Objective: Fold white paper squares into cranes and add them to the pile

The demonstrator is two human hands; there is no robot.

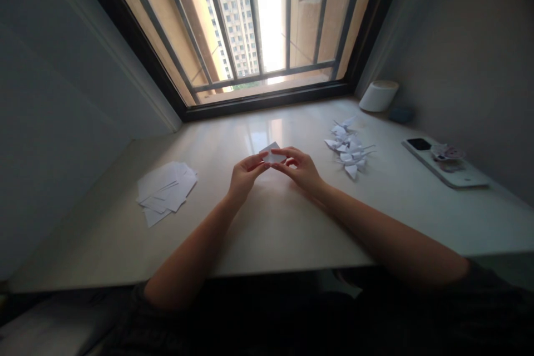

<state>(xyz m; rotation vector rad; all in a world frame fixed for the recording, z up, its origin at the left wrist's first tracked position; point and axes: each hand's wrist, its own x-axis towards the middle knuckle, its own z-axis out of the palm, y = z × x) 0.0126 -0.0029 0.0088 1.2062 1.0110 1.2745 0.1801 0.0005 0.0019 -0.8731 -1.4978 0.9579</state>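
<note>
Head view: looking down over a pale table (pixel 267 233) set against a barred window (pixel 250 28); daylight is coming in from outside.
Table: carrying everything noted below; surface is lying flat and is reflecting the window.
Stack of paper sheets (pixel 164 192): lying loosely fanned on the table, well to the left of the hands, untouched; these sheets are sitting flat and unfolded.
Phone (pixel 444 164): lying flat at the right, near the wall, apart from the work.
White cylinder (pixel 379 95): standing at the far right corner by the window; its kind cannot be told.
Pile of folded paper figures (pixel 348 150): resting just right of the hands, several pieces overlapping, with pointed wings and tips showing.
Left hand (pixel 244 175): grasping the left side of the small paper piece (pixel 272 153), thumb and fingertips pinching it.
Right hand (pixel 301 168): grasping the right side of the same piece, fingers curling over its edge.
Small paper piece: being held between both hands, just above the table centre, partly folded; the exact fold cannot be told.
Progress, as judged: several figures are lying finished, one is being folded, and many flat sheets are waiting.
</note>
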